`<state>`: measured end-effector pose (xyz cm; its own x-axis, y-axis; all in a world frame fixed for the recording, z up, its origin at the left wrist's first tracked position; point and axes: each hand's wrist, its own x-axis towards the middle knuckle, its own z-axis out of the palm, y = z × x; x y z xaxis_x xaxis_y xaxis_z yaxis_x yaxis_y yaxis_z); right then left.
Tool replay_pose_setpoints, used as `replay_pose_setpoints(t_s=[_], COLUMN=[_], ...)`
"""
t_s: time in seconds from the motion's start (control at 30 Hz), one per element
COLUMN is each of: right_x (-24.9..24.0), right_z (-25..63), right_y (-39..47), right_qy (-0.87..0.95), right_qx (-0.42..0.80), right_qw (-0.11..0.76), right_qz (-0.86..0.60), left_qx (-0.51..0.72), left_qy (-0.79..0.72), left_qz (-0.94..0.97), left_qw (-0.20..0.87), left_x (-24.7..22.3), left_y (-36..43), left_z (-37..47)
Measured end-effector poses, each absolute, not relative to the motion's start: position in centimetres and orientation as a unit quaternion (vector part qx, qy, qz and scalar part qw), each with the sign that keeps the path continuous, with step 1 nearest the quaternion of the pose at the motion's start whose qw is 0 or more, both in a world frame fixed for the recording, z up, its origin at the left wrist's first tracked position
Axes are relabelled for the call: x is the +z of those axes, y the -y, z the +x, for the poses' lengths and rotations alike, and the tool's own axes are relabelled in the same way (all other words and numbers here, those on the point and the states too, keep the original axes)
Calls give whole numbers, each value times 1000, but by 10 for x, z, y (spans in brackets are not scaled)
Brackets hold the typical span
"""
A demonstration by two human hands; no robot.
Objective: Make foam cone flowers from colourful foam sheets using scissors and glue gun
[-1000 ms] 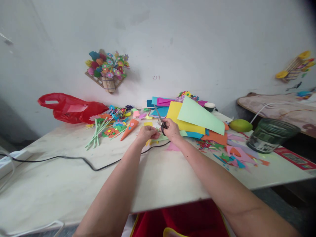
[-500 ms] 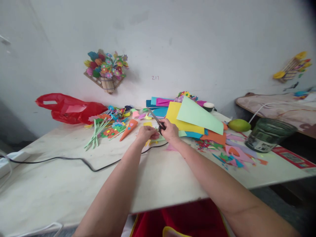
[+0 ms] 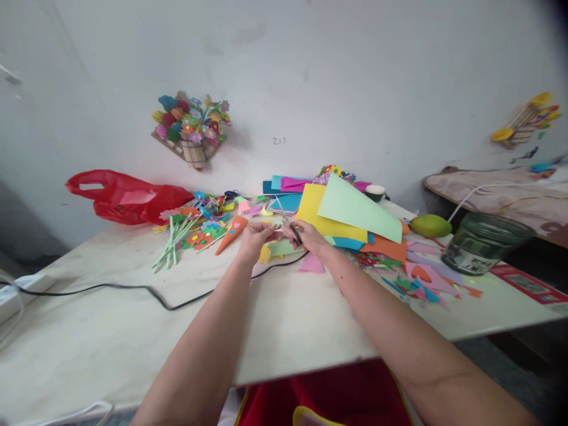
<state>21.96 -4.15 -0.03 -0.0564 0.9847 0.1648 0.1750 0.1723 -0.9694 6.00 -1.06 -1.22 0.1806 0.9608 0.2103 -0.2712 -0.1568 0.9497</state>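
My right hand (image 3: pixel 306 235) is wrapped round the black handles of a pair of scissors (image 3: pixel 294 234), whose metal blades point away toward the wall. Close beside it on the left, my left hand (image 3: pixel 260 236) is closed in a pinch at the blades. What the pinch holds is too small and blurred to make out. Under and around both hands lie green and yellow foam scraps, with a pink scrap (image 3: pixel 312 264) near my right wrist. An orange cone with heart shapes (image 3: pixel 231 235) lies just left of my left hand.
Foam sheets, including a pale green sheet (image 3: pixel 357 207) and a yellow sheet (image 3: pixel 308 207), are piled right of centre. A glass jar (image 3: pixel 486 242) and a green fruit (image 3: pixel 430 225) stand at right. A black cable (image 3: pixel 151 289) crosses the table. A red bag (image 3: pixel 128 198) lies at left.
The scissors have turned from pointing up-left to pointing more straight away from me. My right hand has shifted slightly right, and my left hand has moved slightly left.
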Motion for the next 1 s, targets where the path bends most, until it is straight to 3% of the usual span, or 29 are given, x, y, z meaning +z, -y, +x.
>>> replay_pose_setpoints(t_s=[0.37, 1.0], right_x=[-4, -11], right_z=[221, 224], right_y=[44, 38], right_qy=[662, 692], right_qx=[467, 436], right_qw=[401, 384], right_qz=[-429, -429], left_qx=[612, 598], left_qy=[-273, -278], left_qz=[462, 444], left_qw=[580, 607], left_x=[-14, -15], left_y=[8, 6], left_z=[59, 61])
